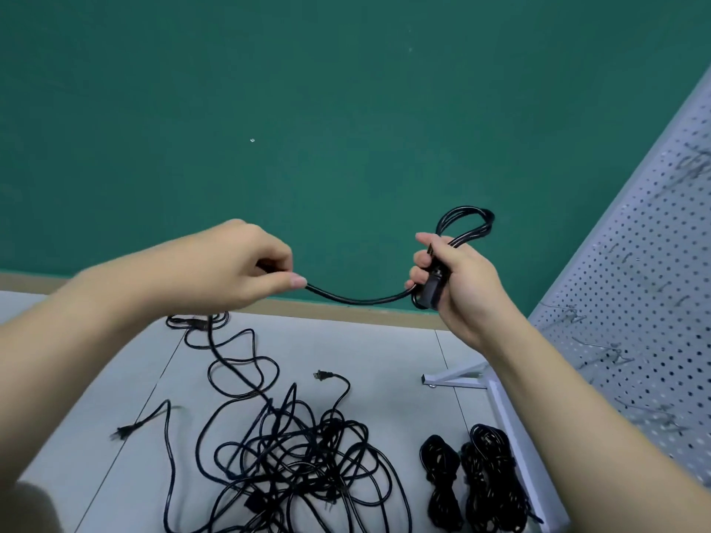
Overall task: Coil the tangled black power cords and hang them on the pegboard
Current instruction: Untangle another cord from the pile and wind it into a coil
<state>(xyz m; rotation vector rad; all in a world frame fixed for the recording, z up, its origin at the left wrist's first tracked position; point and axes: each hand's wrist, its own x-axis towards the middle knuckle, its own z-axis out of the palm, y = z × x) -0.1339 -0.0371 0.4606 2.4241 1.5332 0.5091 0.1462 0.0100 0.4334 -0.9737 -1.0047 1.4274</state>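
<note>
Green wall [307, 109] behind grey table [384, 352]; white pegboard [635, 282] leaning at right, its hooks blurred, perhaps wire. Tangled cords [292, 448] heaped on table, two coiled bundles [473, 478] beside pegboard foot. Right hand [450, 278] grips small coil [465, 225] and plug; left hand [231, 267] pinches the same cord's slack
</note>
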